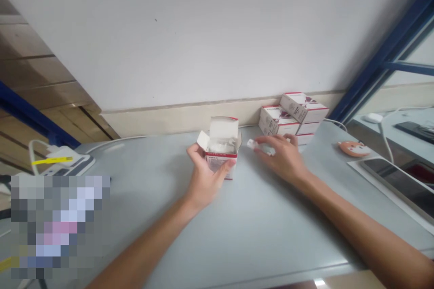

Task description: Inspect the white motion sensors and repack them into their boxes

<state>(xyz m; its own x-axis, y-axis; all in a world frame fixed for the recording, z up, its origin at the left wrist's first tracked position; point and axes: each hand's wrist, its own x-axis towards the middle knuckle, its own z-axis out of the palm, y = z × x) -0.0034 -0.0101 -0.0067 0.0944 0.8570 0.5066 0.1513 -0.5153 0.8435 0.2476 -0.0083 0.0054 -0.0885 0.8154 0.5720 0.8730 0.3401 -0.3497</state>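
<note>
From afar, I see my left hand [205, 180] gripping the open white-and-red carton [222, 157], mouth up. Just right of it, my right hand [281, 154] pinches a small white piece [251, 143] (too blurry to name), lying sideways toward the carton.

- The far side is closed off by a plain white wall [203, 45], marked by one small dark spot [156, 20].
- The wall's foot is edged by a cream band [162, 122].
- A grey-blue surface [156, 189] is set against it.
- The scene is flanked by blue bars, left [37, 117] and right [369, 54].
- Brown panels [30, 63] are seen far left.
- Light is reflected along the near edge [334, 263].
</note>
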